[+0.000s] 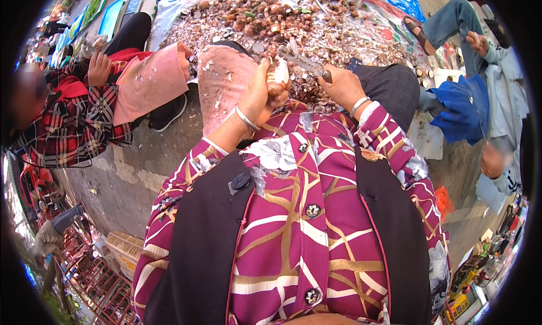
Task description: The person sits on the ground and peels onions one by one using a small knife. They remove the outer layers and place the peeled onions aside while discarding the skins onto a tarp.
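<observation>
My left hand (256,90) grips a partly peeled tuber (279,73), white where the flesh is bare and brown below. In my right hand (344,86) is a knife (304,63), its blade pointing left at the tuber's upper end. I cannot tell whether the blade touches it. Both hands are above my lap, with a pink towel (224,79) draped over my left leg. Beyond them spreads a wide layer of peelings (360,39), and brown unpeeled tubers (264,22) lie heaped in its far middle.
Close on my left sits a person in a plaid shirt (70,126), a pink cloth (150,86) over the legs. Another person sits at right with a blue cloth (461,109). A blue plastic sheet (398,1) edges the heap. Behind left are a cardboard box (123,249) and red railings (91,278).
</observation>
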Tool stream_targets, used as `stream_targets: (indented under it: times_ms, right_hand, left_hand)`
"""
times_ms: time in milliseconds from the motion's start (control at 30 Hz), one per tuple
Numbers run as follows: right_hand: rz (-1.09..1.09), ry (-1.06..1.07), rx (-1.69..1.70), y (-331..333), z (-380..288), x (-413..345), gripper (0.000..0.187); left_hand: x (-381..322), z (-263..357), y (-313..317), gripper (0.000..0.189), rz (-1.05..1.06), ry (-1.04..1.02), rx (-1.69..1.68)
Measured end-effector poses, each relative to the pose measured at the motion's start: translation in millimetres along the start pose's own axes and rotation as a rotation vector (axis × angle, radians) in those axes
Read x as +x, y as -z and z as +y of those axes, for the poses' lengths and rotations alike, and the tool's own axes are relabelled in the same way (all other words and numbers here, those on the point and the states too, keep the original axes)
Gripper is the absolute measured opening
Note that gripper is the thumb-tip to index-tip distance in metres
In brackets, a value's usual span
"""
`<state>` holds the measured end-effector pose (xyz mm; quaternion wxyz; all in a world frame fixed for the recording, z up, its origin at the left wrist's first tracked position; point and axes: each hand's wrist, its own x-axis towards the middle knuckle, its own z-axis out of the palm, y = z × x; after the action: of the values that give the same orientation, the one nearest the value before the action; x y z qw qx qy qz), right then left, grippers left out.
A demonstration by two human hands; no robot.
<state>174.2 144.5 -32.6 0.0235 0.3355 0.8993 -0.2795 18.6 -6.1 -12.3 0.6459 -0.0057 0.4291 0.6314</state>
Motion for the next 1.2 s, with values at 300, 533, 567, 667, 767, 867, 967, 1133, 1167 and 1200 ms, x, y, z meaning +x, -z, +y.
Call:
stream_targets:
  times_ms: [300,533,567,667,767,867,967,1133,1167,1200]
  right_hand:
    - [0.044,0.104,0.419,6,-9,-3,0.017]
    - [0.037,0.217,0.076,7,-23,-10,0.02]
    - [0.035,0.214,0.068,7,-23,-10,0.02]
    - [0.018,0.171,0.039,2,-20,-8,0.021]
    - [-0.088,0.002,-0.098,-9,17,6,0.02]
    - [0.048,0.099,0.34,-16,20,3,0.027]
    - [0.1,0.044,0.525,-13,15,9,0.034]
    - [0.11,0.066,0.425,-5,7,3,0.04]
    - [0.111,0.068,0.444,-5,4,1,0.038]
    - [0.115,0.066,0.462,-3,0,-2,0.037]
  left_hand:
    - [-6,2,1,0.022,-0.149,-0.182,0.352]
    - [-6,1,2,0.006,-0.14,-0.133,0.6]
    - [-4,0,5,0.007,-0.152,-0.12,0.618]
    - [-5,-1,7,0.015,-0.172,0.002,0.531]
    - [-26,2,-20,0.013,-0.175,-0.056,0.678]
    - [-15,9,-8,0.023,-0.152,-0.103,0.574]
    - [-9,8,2,0.032,-0.245,-0.11,0.241]
    - [-16,22,10,0.05,-0.299,-0.101,-0.144]
    - [-18,23,11,0.054,-0.25,-0.106,-0.118]
    - [-18,20,11,0.05,-0.228,-0.144,-0.094]
